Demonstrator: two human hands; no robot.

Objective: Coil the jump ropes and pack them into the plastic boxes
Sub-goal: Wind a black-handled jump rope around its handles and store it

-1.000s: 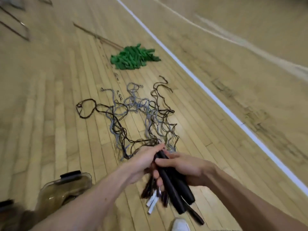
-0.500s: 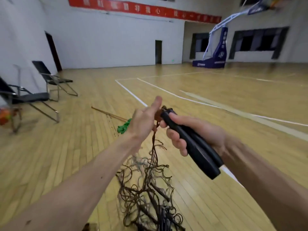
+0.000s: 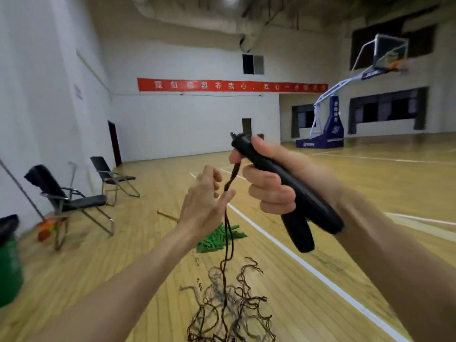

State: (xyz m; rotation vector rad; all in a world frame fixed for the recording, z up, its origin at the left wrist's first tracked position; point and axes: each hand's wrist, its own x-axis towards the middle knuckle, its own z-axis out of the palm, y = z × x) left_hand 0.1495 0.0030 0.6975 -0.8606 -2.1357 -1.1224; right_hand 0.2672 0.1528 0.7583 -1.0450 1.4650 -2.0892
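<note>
Out in front, the right hand (image 3: pixel 271 192) clamps two black handles (image 3: pixel 318 213). Their cord (image 3: pixel 227 218) drops past the open, relaxed left hand (image 3: pixel 204 208), brushing its fingertips, to the tangle (image 3: pixel 229 307) on the floor (image 3: pixel 357 255). Best feed it through those fingers in even loops. No plastic box in shot. Green bin (image 3: pixel 8 262) far left, contents hidden.

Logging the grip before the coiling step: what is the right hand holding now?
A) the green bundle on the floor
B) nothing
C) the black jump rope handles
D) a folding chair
C: the right hand is curled round the black handles, and the cord hangs from their top end down to the tangle on the floor.
</note>
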